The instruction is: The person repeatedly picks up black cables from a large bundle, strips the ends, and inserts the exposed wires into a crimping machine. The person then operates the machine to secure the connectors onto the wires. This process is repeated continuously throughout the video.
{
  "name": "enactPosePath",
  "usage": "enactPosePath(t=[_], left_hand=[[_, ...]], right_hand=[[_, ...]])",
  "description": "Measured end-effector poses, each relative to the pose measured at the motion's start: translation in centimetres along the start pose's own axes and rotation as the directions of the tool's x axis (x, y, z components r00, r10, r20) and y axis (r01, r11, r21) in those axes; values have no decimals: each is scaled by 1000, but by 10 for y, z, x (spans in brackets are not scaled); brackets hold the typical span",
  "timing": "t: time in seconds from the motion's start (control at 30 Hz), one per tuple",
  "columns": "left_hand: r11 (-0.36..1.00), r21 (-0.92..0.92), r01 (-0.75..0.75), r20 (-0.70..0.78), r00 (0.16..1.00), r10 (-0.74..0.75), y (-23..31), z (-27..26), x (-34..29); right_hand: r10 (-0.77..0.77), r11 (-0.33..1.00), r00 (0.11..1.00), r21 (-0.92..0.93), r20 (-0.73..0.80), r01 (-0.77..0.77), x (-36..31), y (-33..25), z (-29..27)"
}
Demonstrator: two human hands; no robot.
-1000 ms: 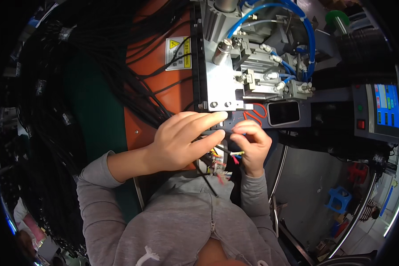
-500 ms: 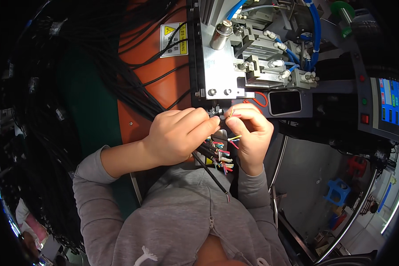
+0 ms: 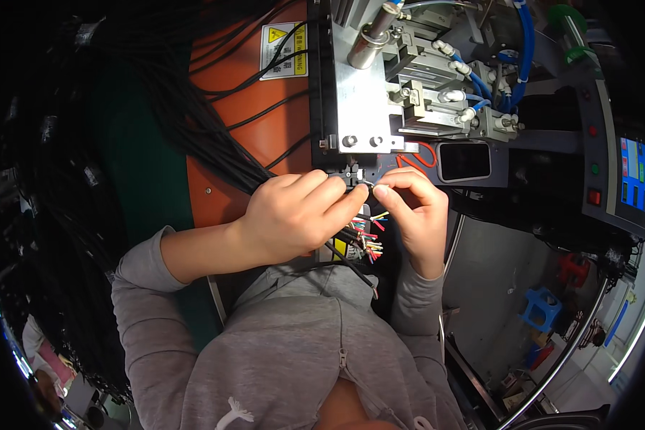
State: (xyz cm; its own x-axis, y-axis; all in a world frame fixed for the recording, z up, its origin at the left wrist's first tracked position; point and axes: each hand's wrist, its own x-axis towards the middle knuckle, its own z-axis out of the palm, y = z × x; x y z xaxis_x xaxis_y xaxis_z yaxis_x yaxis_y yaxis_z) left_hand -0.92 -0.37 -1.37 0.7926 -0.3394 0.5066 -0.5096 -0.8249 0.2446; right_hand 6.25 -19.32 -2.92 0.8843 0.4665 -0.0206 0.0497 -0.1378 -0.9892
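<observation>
My left hand (image 3: 290, 215) is closed, thumb and forefinger pinching the end of a black cable that is mostly hidden under the fingers. Facing it, my right hand (image 3: 417, 215) pinches a thin pale wire (image 3: 369, 185) between thumb and forefinger; the fingertips of both hands almost meet. Just beyond them is a small black fixture (image 3: 350, 174) below the machine's metal plate (image 3: 362, 107). Under my hands hang several black cables with stripped, multicoloured wire ends (image 3: 369, 245). One separate cable end (image 3: 365, 281) sticks out over my lap.
A thick bundle of black cables (image 3: 215, 143) crosses the orange surface (image 3: 265, 136) on the left. Pneumatic cylinders (image 3: 430, 107) with blue hoses stand behind. To the right are a phone (image 3: 464, 161), a red cord (image 3: 426, 154) and a control panel with a screen (image 3: 636, 172).
The view has shifted slightly. My right fingers have changed their pinch: coloured wires stood up from it before, now a pale wire shows. The separate cable end has swung up and right.
</observation>
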Motion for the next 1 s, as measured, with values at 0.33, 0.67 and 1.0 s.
enactPosePath(t=[0.33,0.67,1.0], left_hand=[[976,182,120,116,983,-143,10,2,3],[990,110,91,17,996,-93,0,8,2],[973,171,155,143,973,-181,6,-5,1]], right_hand=[[-351,817,935,-501,-39,286,5,7,23],[152,931,985,346,-81,-115,4,37,32],[2,983,982,181,-190,34,2,33,28]])
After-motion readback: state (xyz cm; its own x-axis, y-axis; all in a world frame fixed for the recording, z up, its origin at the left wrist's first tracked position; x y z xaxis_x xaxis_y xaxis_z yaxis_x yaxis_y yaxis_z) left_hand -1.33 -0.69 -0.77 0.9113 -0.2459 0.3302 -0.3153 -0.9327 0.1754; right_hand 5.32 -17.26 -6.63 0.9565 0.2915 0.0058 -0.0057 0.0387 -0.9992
